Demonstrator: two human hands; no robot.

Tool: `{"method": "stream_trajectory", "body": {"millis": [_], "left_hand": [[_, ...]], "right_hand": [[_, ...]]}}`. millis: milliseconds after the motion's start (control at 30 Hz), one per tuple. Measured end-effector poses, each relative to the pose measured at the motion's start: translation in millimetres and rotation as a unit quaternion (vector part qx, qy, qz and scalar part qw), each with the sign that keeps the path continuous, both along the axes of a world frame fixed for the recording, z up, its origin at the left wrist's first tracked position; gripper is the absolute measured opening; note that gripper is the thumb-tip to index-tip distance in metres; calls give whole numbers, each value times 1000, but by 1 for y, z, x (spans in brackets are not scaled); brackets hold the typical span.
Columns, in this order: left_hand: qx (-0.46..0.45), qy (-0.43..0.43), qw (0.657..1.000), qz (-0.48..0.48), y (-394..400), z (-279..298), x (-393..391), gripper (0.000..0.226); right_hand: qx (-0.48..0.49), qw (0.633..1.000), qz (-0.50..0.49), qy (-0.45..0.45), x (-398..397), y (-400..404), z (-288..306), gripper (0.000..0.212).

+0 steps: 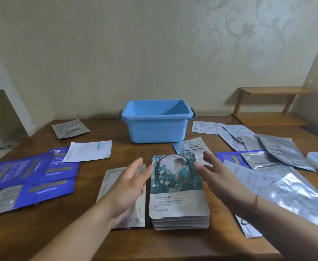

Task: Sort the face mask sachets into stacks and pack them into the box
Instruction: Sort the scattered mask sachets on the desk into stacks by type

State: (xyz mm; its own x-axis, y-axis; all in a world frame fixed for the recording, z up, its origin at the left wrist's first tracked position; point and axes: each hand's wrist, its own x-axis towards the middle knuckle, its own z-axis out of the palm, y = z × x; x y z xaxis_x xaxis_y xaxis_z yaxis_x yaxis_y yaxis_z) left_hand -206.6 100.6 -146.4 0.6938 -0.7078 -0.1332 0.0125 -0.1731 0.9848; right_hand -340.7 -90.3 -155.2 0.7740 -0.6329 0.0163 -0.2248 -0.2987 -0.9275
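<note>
- A stack of face mask packs (179, 204) sits at the near edge of the brown table (90, 140). The top pack shows a garden picture.
- The left hand (130, 183) is beside the stack's left side, fingers straight and loose, holding nothing. It is over a pale flat pack (105, 183).
- The right hand (214, 172) is beside the stack's right side, also spread and holding nothing.
- Purple packs (30, 174) lie on the left. Silver packs (286, 155) are in a messy pile on the right.
- A white pack (88, 150) lies farther back on the left.
- The blue box (157, 127) stands behind the stack, near the wall, with no lid on.
</note>
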Motion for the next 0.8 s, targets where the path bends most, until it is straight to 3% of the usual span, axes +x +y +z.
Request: {"method": "stream_trajectory", "body": {"millis": [67,100,133,200,333,500,800], "left_hand": [[-88,153,984,-30,-6,0,-9,80],[-100,177,978,-53,-8,0,-13,71],[-103,189,974,-68,-12,-1,-18,63],[-102,200,973,-60,-18,-5,-23,64],[-100,207,972,-48,-23,-11,-24,76],[-114,221,968,-22,-22,-10,-29,85],[-114,221,968,-34,-33,-2,-50,67]], "right_hand": [[104,993,35,-34,0,12,-12,43],[115,992,44,-37,1,17,-16,30],[110,992,48,-44,4,20,-20,30],[78,996,42,-26,7,22,-24,35],[67,997,27,-16,6,19,-29,65],[65,997,42,-22,0,18,-34,70],[38,999,23,-23,-15,-1,-38,56]]}}
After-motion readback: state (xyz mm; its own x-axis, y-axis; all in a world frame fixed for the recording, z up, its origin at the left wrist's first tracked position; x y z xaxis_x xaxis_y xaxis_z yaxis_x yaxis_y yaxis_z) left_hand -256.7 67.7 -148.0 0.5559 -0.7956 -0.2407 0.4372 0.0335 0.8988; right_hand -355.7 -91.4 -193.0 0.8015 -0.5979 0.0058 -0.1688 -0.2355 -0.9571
